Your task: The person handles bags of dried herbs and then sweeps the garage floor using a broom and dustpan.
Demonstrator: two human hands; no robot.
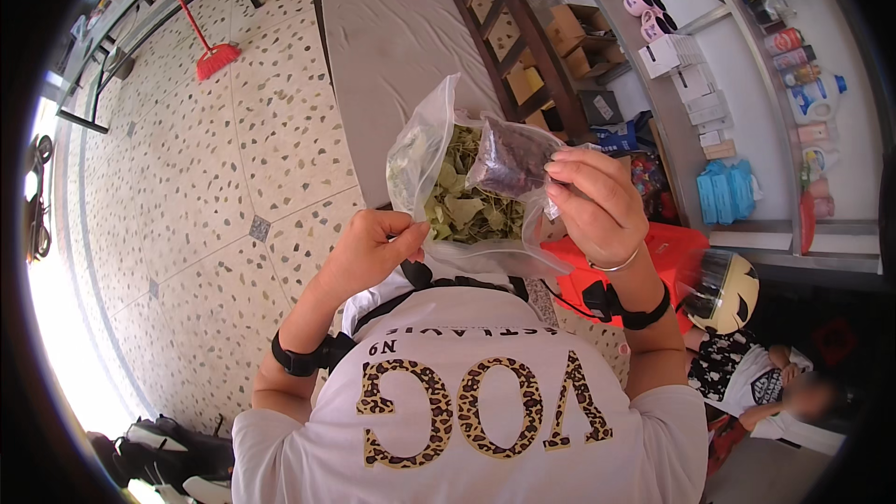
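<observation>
A clear plastic bag of dried green leaves and stems is spread wide in front of my body. My left hand pinches the left edge of this bag between thumb and fingers. At the right side of its mouth, my right hand grips a small clear packet by one end. Dark purplish-brown contents fill the packet, which lies over the leaves. Part of the large bag's right edge passes behind my right fingers; whether they hold it too is unclear.
Ahead stands a long bench with a grey cover, beside a dark wooden rail. Shelves with mugs, boxes and bottles line the right. A red plastic object and a helmet are near my right arm. Another person sits beyond.
</observation>
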